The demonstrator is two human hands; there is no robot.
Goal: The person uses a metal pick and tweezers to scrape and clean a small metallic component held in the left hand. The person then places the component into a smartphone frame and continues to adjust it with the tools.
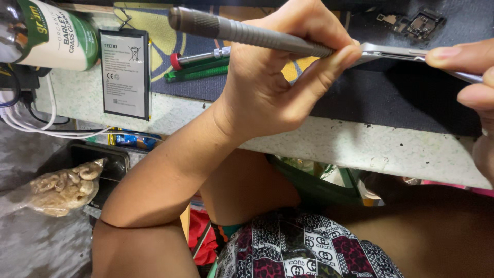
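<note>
Bare forearm and left hand [278, 82] at frame centre, without sleeve, watch or ring. Right hand [476, 77] at right edge, nails short and unpainted. Patterned black, white and maroon garment [309, 247] at bottom centre.

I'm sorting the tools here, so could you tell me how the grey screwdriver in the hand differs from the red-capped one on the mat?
The grey screwdriver is held in the left hand, off the bench; the red-capped screwdriver lies loose on the mat. The grey one has a thick knurled grip; the red-capped one looks slimmer. The grey one's tip meets the phone; the other touches nothing being worked on. Both are metal and slender.
</note>
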